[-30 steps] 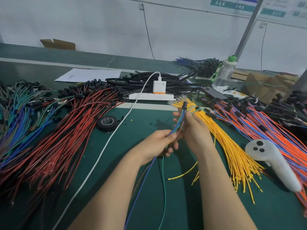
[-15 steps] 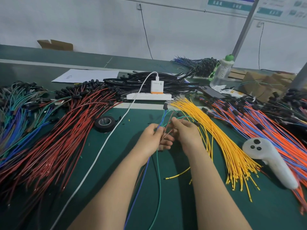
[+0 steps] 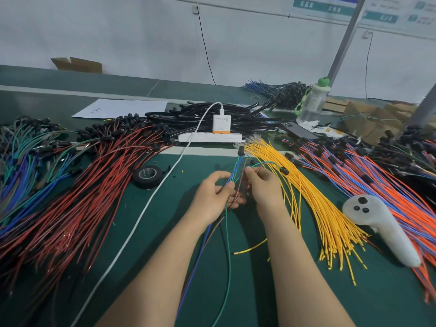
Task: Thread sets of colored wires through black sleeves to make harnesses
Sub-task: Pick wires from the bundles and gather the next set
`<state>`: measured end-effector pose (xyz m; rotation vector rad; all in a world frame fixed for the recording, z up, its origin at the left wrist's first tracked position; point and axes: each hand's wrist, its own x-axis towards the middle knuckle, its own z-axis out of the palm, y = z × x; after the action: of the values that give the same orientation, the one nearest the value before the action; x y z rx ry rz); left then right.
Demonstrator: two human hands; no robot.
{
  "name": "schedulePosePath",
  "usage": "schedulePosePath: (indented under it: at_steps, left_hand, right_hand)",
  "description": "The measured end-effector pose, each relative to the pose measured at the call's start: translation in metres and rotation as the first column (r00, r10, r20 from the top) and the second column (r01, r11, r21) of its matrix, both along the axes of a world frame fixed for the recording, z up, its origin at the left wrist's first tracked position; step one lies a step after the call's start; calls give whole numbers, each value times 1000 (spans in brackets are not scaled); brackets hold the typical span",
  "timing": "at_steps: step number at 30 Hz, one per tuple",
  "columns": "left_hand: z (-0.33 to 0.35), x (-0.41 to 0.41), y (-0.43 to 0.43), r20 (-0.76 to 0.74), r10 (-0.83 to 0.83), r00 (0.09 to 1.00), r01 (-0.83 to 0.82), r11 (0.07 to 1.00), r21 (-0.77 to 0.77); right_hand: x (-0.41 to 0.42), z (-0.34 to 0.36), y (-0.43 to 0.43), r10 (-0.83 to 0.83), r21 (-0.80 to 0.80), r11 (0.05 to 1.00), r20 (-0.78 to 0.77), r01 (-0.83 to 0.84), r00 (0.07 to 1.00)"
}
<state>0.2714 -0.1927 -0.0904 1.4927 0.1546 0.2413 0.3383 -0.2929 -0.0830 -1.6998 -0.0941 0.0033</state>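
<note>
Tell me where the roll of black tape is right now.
In the head view the black tape roll lies flat on the green mat, left of centre, between the red wire pile and the white cable.

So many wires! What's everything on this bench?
red wires: large pile, red, left of centre
blue and green wires: pile, far left
yellow wires: bundle, yellow, centre right
orange and blue wires: pile, far right
power strip: one, white, centre back
black sleeves: heap, behind the power strip
tape roll: one, black, beside red wires
controller: one, white, right
bottle: one, clear, back right
held wires: few, blue, green, brown, centre
left hand: grips held wires
right hand: pinches held wires
</note>
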Motion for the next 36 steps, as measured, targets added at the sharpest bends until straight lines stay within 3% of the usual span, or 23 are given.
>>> schedulePosePath:
  at_steps: [9, 11, 15, 18, 21, 27, 32, 36]
  left_hand:
    - [3, -4, 4, -33, -94, 995, 93, 996, -4]
    - [2, -3, 3, -35, -74, 997, 73, 997, -15]
    - [0, -2, 3, -33, -26, 999, 23, 997, -67]
    - [0, -2, 4, -32, -21, 999, 18, 996, -88]
    - [1, -2, 4, -23, -20, 1000, 18, 994, -105]
    - [0, 0, 3, -45, 13, 999, -18, 994, -103]
    - [-1, 4, 0, -80, 100, 992, -111, 984, -141]
    - [-4, 5, 1, -70, 124, 990, -131, 985, -111]
  right_hand:
    - [-1, 1, -1, 28, 16, 999, -40, -28, 999]
    - [0, 1, -2, 15, -42, 999, -48, -17, 999]
    - [-5, 4, 0, -150, -217, 961, 112, 172, 982]
    - [-9, 9, 2, -105, -260, 947, 298, 187, 949]
    - [-11, 11, 5, 59, -353, 936, 208, 19, 976]
    - [-15, 16, 2, 245, -128, 961, -15, -245, 969]
    - [-17, 20, 0, 303, -115, 944, -58, -308, 951]
    - [-17, 18, 3, 231, -160, 960, -6, -229, 973]
